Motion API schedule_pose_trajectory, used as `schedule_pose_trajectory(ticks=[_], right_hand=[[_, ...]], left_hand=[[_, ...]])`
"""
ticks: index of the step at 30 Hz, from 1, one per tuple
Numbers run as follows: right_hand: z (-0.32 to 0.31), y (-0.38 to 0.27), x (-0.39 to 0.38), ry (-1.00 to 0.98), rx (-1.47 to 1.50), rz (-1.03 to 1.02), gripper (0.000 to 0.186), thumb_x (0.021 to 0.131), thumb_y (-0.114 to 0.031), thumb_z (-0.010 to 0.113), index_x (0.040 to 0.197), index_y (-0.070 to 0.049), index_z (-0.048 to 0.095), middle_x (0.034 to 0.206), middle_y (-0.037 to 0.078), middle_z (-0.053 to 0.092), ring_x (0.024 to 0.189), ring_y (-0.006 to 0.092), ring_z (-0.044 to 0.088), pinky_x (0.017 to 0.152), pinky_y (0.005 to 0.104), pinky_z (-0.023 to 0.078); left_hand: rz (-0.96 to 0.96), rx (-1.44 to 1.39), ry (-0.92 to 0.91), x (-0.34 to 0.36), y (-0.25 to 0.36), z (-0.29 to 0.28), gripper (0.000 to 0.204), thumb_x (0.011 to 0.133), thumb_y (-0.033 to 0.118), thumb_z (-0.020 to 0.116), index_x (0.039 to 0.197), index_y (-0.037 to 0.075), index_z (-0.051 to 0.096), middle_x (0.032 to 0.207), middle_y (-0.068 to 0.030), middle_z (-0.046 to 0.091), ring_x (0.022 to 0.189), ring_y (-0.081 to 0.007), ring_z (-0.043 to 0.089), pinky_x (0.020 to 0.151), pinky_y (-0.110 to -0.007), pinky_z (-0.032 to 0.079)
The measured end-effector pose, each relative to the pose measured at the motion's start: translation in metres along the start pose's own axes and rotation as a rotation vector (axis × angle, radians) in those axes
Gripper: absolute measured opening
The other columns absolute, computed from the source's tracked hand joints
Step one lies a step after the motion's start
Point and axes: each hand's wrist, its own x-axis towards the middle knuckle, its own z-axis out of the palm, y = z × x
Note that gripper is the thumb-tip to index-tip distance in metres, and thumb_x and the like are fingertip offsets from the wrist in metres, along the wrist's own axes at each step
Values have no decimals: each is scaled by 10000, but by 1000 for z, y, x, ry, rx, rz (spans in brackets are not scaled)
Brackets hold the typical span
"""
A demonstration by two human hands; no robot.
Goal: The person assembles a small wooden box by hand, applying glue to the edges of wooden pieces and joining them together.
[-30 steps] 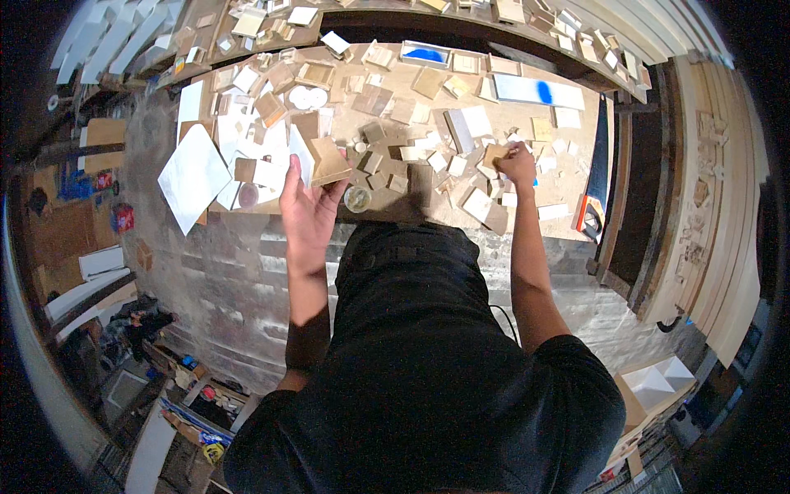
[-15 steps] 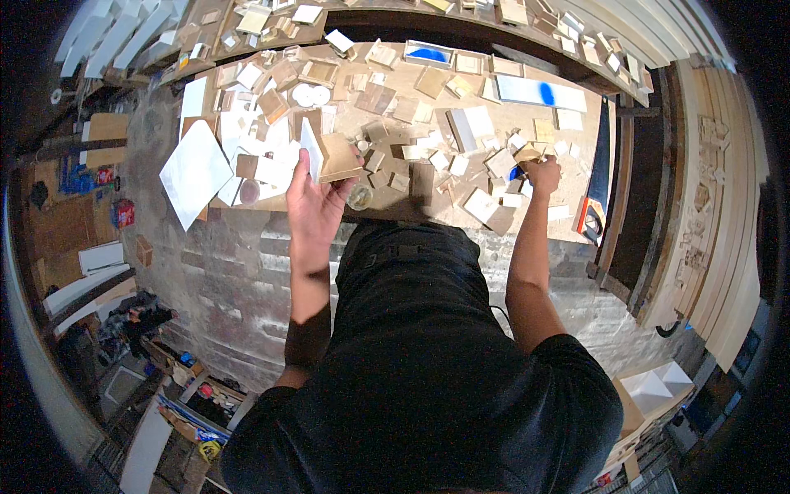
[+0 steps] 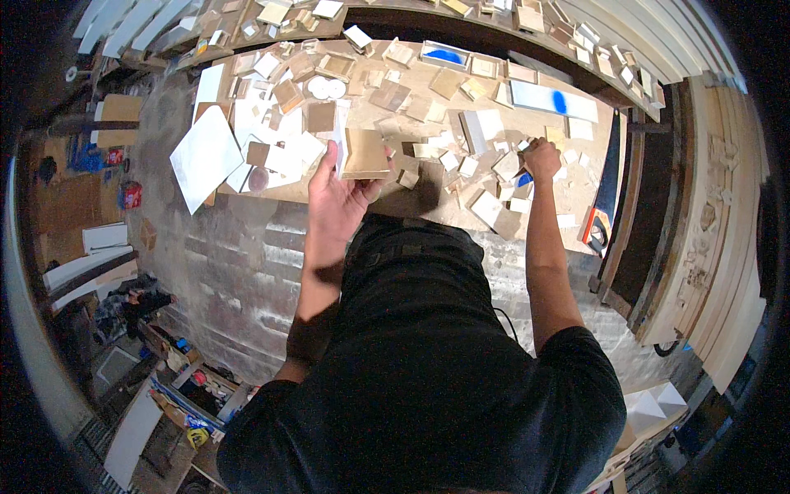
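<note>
My left hand [image 3: 336, 204] is closed around a small assembly of thin boards, with a brown board [image 3: 365, 154] facing up and a white panel [image 3: 341, 132] standing along its left edge. It is held above the table's front edge, thumb on the white side and fingers under the brown board. On the right, my right hand [image 3: 541, 161] reaches down among small wood blocks, its fingers drawn together. What they pinch, if anything, is hidden. Just below those fingers is a blue patch [image 3: 525, 179], beside a pale block [image 3: 506, 167].
Many wood offcuts cover the worktable [image 3: 527, 123]. White sheets [image 3: 204, 156] overhang its left front. A handsaw [image 3: 596, 230] with an orange-and-black handle lies at the right edge. A long white board [image 3: 553, 100] lies farther back. Behind runs a shelf [image 3: 395, 18] with more pieces.
The view has shifted slightly. My left hand has moved a little right and turned the board assembly so its brown face shows more. My right hand stays over the same blocks, fingers now lower over them.
</note>
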Motion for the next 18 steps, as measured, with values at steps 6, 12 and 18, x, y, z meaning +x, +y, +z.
schedule_pose_trajectory(ticks=[6, 12, 18], right_hand=[[9, 13, -3, -65, 175, 50, 227, 736, -263, 683, 940, -175, 730, 982, 131, 729, 989, 361, 650, 836, 460, 542], [12, 4, -25, 107, 106, -82, 270, 694, -177, 690, 958, -132, 716, 998, 127, 715, 987, 387, 627, 826, 475, 543], [15, 9, -26, 99, 85, -74, 306, 742, -177, 686, 1045, -180, 726, 1024, 120, 676, 1012, 363, 621, 811, 466, 565]], left_hand=[[-74, -190, -62, -2, -5, 6, 698, 1012, 508, 444, 1345, -106, 429, 1216, -257, 594, 1118, -324, 634, 967, -394, 565], [-110, -311, -135, -1, -9, 6, 715, 1012, 504, 446, 1354, -123, 409, 1236, -286, 578, 1111, -347, 637, 985, -432, 557], [-116, -241, -51, -3, -11, 6, 711, 1015, 524, 417, 1350, -102, 426, 1233, -272, 587, 1112, -336, 634, 982, -418, 556]])
